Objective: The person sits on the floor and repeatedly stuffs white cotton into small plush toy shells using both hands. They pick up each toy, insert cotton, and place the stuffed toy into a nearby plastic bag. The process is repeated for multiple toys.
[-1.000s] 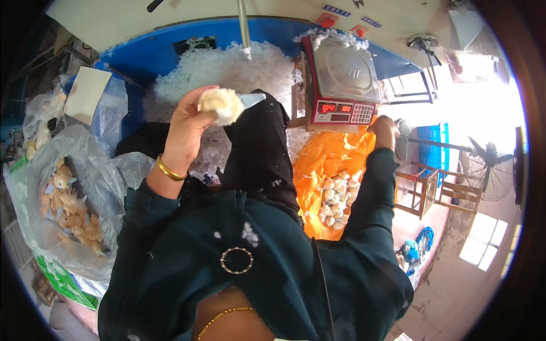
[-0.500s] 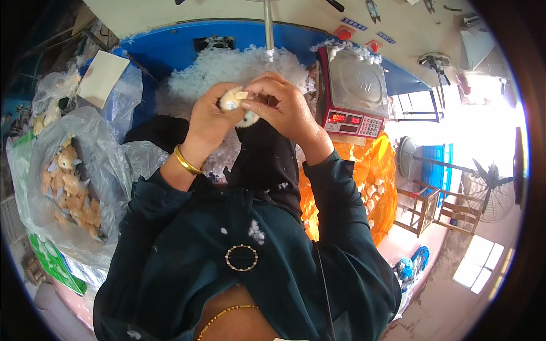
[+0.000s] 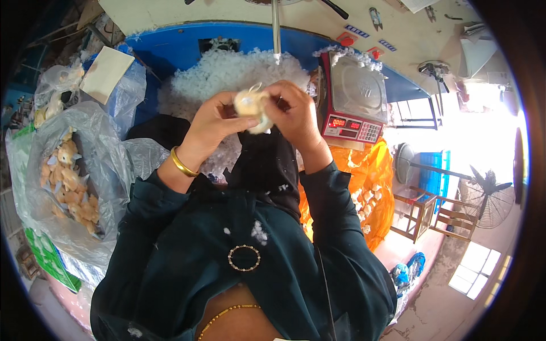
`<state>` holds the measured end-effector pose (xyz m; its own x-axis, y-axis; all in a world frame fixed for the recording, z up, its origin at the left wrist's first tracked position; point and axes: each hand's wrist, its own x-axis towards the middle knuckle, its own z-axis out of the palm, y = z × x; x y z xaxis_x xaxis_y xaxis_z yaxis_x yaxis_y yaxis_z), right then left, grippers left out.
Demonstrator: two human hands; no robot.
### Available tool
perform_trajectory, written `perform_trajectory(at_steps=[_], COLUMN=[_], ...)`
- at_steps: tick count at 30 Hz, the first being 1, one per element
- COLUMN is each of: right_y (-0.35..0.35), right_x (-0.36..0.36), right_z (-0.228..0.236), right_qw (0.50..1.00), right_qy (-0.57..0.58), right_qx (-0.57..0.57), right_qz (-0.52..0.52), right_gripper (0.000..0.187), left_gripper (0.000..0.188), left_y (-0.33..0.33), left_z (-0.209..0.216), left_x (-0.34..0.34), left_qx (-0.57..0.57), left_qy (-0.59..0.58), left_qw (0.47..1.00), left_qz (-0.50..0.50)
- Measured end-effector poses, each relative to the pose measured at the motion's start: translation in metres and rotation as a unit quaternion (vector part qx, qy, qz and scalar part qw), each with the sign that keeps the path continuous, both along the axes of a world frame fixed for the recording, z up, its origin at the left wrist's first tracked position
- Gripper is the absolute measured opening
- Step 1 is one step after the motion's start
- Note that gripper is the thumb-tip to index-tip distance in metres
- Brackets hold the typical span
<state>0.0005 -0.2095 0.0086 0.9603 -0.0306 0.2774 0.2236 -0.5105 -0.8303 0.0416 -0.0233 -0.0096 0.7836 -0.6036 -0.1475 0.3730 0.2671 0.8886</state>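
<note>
In front of my lap, my left hand (image 3: 211,120) grips a small cream-and-tan plush toy (image 3: 249,104) between thumb and fingers. The toy is smeared by motion, with a pale thin loop at its top and a whitish part below. Curled fingers of my right hand (image 3: 294,116) close on the toy's right side; their tips are partly hidden. Beyond both hands lies a heap of white stuffing fluff (image 3: 227,73). A thin metal tube (image 3: 276,34) points down at the heap, apart from the toy.
A clear plastic bag (image 3: 116,187) at left holds several tan plush toys (image 3: 74,193). To the right stands a red scale (image 3: 354,94) with a lit display, and below it an orange bag (image 3: 382,182) with small pale pieces. A blue-edged worktable (image 3: 159,48) spans the far side.
The plush toy has been turned and shifted slightly right, showing a thin loop at its top. My left thumb now lies across its lower part, and my right hand has moved a little right.
</note>
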Motion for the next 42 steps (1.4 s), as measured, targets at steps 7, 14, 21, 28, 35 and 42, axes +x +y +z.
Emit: perform_trajectory(at_steps=[7,14,21,28,35,42], right_y=[0.002,0.005,-0.007,-0.006,-0.027,-0.041], right_x=[0.005,0.004,0.01,0.017,0.094,0.175], right_z=[-0.019,-0.015,-0.02,-0.004,-0.004,0.005], right_qw=[0.988,0.991,0.961,0.956,0.949,0.931], right_qy=[0.002,-0.038,0.051,0.044,-0.009,-0.011], right_qx=[0.15,0.13,0.25,0.261,0.197,0.233], right_qz=[-0.018,-0.015,-0.104,-0.128,-0.245,-0.281], right_gripper=[0.012,0.011,0.018,0.028,0.029,0.034], left_gripper=[0.029,0.02,0.015,0.016,0.016,0.022], left_y=[-0.013,-0.012,-0.011,-0.035,-0.07,-0.098], left_z=[-0.009,-0.013,-0.002,0.025,0.007,0.014], left_x=[-0.004,-0.002,0.022,0.035,0.097,0.156], left_qx=[-0.092,-0.083,0.011,0.046,0.032,0.012], left_qy=[-0.047,-0.026,-0.047,-0.075,-0.092,-0.129], left_qw=[0.988,0.994,0.998,0.993,0.984,0.977], left_qz=[0.111,0.061,0.036,0.081,0.146,0.167])
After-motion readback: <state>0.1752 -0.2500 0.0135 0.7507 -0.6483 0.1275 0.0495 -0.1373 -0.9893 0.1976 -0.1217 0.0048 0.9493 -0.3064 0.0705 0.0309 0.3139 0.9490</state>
